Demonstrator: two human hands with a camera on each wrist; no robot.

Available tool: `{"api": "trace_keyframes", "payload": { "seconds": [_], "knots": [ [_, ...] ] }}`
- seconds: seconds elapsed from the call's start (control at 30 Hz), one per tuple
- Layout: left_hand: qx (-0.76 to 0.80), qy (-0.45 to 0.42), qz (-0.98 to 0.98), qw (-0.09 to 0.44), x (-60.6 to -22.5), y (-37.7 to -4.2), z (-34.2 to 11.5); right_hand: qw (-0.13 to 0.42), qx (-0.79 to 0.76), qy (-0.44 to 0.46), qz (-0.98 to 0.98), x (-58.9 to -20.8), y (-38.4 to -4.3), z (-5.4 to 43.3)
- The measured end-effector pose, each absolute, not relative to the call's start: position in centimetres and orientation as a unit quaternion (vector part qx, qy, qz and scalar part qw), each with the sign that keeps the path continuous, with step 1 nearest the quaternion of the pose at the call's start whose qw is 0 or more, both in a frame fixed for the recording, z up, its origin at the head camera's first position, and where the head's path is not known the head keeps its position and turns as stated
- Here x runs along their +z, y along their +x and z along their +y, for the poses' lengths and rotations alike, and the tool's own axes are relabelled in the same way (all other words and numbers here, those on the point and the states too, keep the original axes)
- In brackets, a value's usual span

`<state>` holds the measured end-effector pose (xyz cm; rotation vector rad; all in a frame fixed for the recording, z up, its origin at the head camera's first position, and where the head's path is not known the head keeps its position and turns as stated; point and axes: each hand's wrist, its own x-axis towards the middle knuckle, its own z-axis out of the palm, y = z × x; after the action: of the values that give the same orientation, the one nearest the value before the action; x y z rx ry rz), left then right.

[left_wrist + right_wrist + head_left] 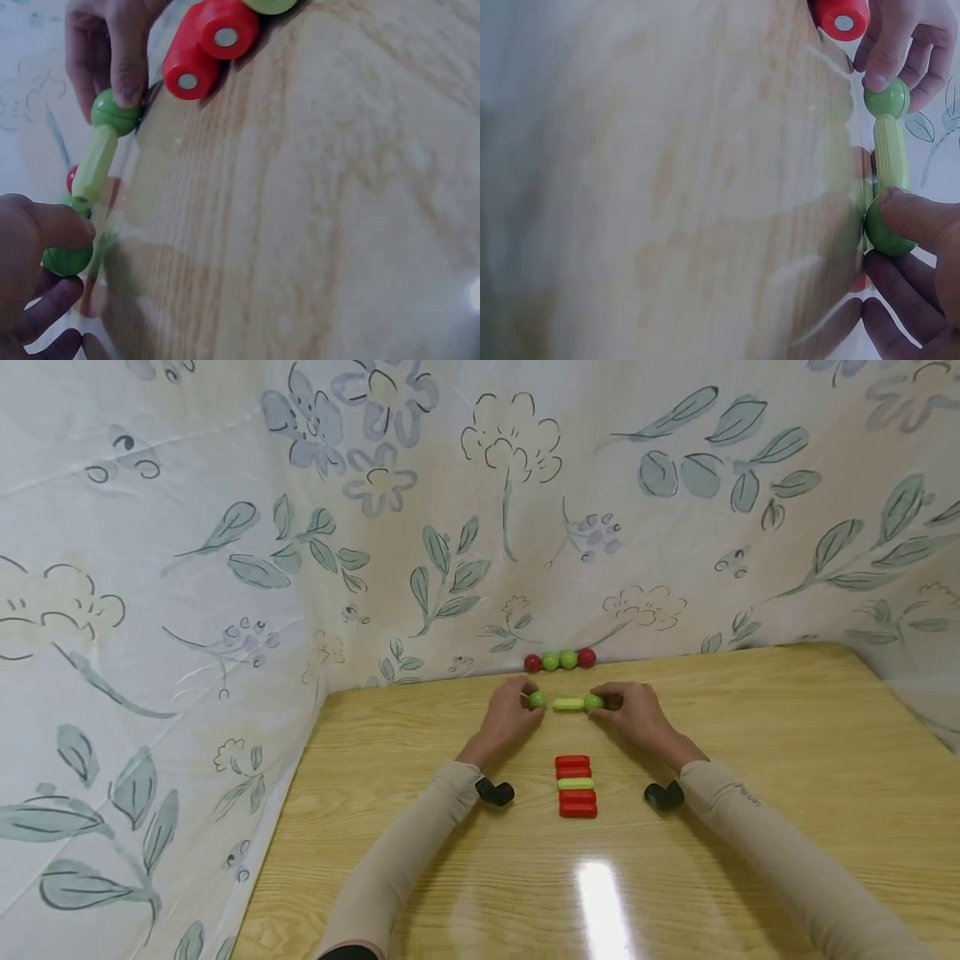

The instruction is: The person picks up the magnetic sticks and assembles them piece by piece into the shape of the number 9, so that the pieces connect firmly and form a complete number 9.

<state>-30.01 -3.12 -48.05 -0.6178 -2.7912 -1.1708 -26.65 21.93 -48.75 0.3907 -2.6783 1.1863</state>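
My left hand (510, 717) pinched a glossy green ball (537, 699) between thumb and fingertips, the fingers bent round it and only a ball's thickness of opening left. My right hand (636, 714) pinched another glossy green ball (593, 702) in the same way, its thumb pressed on top. Between my hands lay a pale yellow-green faceted bar (567, 704), one end touching the ball in my right hand; the other end pointed at the ball in my left, with a narrow gap showing from above.

On the near side of my hands, between my forearms, five short bars lay side by side in a column: two glossy red faceted bars (573, 767), a pale yellow-green one (575, 784) in the middle, then two more red ones (578, 803). Round silvery discs (226, 37) showed at the red bars' ends.

Just beyond my hands, four balls sat in a row, a dark red ball (532, 663) at either end and two green ones (559, 660) between. Under everything was a light wood-grain table (780, 727), and behind it hung a pale flower-printed cloth (420, 610).
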Motion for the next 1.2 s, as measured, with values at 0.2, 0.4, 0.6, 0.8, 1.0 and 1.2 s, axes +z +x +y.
{"api": "trace_keyframes", "payload": {
  "seconds": [0.2,0.4,0.6,0.8,1.0,1.2],
  "knots": [
    [-0.364,-0.208,-0.907,0.037,-48.3,-29.4,-3.0,0.099,0.399,0.132,-0.902,-48.9,-26.8,21.9],
    [-0.370,-0.210,-0.904,0.036,-48.2,-29.0,-2.8,0.103,0.392,0.133,-0.904,-48.8,-26.9,21.9],
    [-0.362,-0.209,-0.908,0.027,-48.4,-29.0,-2.5,0.108,0.392,0.135,-0.903,-48.9,-26.8,21.8],
    [-0.350,-0.212,-0.912,0.034,-48.5,-29.0,-2.5,0.113,0.396,0.138,-0.901,-49.0,-26.8,21.8],
    [-0.354,-0.222,-0.908,0.038,-48.3,-28.8,-2.6,0.114,0.395,0.140,-0.901,-49.0,-26.8,21.8],
    [-0.367,-0.224,-0.902,0.031,-48.3,-28.7,-2.9,0.111,0.396,0.138,-0.901,-48.9,-26.8,21.8]
  ]
}}
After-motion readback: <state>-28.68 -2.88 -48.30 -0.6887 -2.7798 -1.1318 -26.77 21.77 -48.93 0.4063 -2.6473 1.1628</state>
